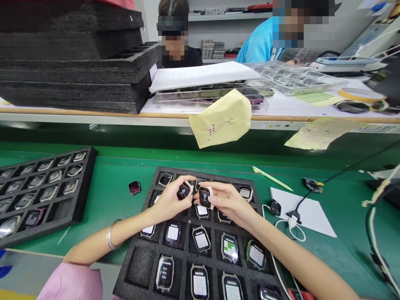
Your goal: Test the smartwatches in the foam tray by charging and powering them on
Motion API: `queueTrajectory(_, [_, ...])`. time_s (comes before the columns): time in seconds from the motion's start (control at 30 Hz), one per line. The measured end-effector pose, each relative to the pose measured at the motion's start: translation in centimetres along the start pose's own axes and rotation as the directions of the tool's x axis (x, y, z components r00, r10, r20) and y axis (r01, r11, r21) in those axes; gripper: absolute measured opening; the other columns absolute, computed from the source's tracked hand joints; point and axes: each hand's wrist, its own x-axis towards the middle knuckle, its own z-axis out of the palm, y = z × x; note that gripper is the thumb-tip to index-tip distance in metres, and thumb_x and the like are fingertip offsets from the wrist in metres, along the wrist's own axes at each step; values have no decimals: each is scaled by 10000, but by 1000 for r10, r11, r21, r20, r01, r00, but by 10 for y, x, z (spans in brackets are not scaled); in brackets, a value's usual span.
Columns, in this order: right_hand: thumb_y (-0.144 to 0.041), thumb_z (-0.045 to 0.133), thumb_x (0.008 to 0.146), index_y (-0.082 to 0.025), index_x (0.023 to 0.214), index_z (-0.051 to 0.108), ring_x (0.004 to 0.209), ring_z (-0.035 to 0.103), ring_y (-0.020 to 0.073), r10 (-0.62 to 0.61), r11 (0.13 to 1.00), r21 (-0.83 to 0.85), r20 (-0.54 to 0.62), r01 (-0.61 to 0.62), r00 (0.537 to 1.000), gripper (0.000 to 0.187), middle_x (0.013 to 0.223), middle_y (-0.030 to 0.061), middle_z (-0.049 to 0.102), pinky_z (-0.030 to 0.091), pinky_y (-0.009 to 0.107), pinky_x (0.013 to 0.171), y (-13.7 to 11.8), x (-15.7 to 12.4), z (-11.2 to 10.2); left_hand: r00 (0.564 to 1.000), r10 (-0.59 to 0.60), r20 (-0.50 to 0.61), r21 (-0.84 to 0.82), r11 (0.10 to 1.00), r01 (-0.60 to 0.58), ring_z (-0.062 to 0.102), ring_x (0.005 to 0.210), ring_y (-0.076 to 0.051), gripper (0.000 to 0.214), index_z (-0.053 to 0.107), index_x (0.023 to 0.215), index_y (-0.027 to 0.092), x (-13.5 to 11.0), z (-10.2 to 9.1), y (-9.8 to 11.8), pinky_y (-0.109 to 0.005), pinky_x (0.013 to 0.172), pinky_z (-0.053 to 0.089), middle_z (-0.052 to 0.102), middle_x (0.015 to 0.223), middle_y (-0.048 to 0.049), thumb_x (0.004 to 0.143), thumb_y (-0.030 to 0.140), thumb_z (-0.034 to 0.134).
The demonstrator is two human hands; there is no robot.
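Observation:
Both of my hands are over a black foam tray [189, 221] whose square pockets hold several smartwatch bodies, many with lit screens. My left hand [175, 199] grips a smartwatch [184, 191] with a dark face and a pale case. Close beside it, my right hand [229, 200] pinches a second smartwatch [205, 197], its black screen lit with a small graphic and its case pale. The two watches are near each other, facing up toward me. Under my fingers, part of the tray's upper pockets is hidden. A pocket at the tray's lower left [139, 263] has no watch in it.
Another foam tray [64, 207] of watches lies at left. A dark red watch body [134, 188] sits between the trays. To the right are a green pen [271, 178], white paper [315, 216] and cables [304, 235]. Stacked black foam [71, 79] stands on the shelf; two people are behind.

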Motion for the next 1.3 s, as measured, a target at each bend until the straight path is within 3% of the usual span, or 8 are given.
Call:
queueTrajectory(0.3, [-222, 851, 675, -195, 1098, 730, 959, 709, 256, 5, 999, -47, -80, -8, 997, 441, 963, 90, 762, 476, 432, 977, 1, 2, -8, 995, 102, 22, 101, 990, -104, 633, 940, -200, 430, 529, 1213, 158, 6, 6, -5, -309, 848, 489, 661, 1100, -87, 785, 134, 562])
queueTrajectory(0.5, [-210, 853, 659, -197, 1056, 750, 943, 713, 253, -5, 997, -71, -106, -3, 994, 411, 976, 87, 761, 515, 395, 917, 4, 6, -5, 986, 159, 41, 178, 970, -163, 636, 972, -206, 418, 513, 1214, 178, 8, 6, -9, -338, 891, 495, 661, 1091, -80, 799, 136, 547])
queueTrajectory(0.7, [-192, 858, 659, -206, 1059, 747, 932, 714, 229, -27, 996, -92, -75, 21, 997, 415, 988, 84, 758, 539, 347, 860, 2, 5, -7, 991, 116, 67, 175, 976, -126, 635, 996, -216, 419, 515, 1194, 174, 12, 7, -9, -347, 911, 490, 660, 1124, -87, 780, 113, 544])
queueTrajectory(0.83, [-194, 853, 674, -204, 1096, 735, 989, 696, 243, -42, 991, -129, -52, 35, 998, 438, 1030, 96, 749, 536, 373, 888, 4, 8, -13, 994, 81, 69, 172, 981, -92, 646, 911, -196, 451, 485, 1244, 166, 14, 6, -7, -335, 868, 505, 670, 1035, -72, 800, 133, 556])
queueTrajectory(1.0, [-212, 858, 670, -207, 1079, 742, 987, 697, 256, -57, 989, -139, -107, 41, 993, 425, 1032, 102, 750, 546, 399, 886, 4, 10, -15, 992, 111, 66, 207, 971, -122, 630, 1005, -216, 445, 496, 1234, 150, 16, 5, -11, -367, 918, 488, 657, 1134, -108, 793, 112, 547])
queueTrajectory(1.17, [-206, 864, 658, -188, 1063, 748, 944, 710, 248, -74, 984, -172, -110, 54, 991, 422, 994, 103, 755, 553, 393, 885, 3, 10, -15, 987, 119, 104, 214, 967, -139, 632, 1005, -218, 372, 541, 1150, 184, 15, 2, -11, -369, 916, 490, 670, 1107, -88, 787, 105, 544])
queueTrajectory(1.3, [-220, 862, 666, -205, 1084, 738, 999, 694, 258, -85, 981, -182, -101, 66, 991, 436, 1012, 97, 751, 536, 422, 924, 4, 11, -16, 988, 142, 59, 241, 959, -152, 613, 1088, -236, 420, 509, 1208, 177, 15, 2, -10, -393, 969, 472, 644, 1184, -110, 794, 112, 545])
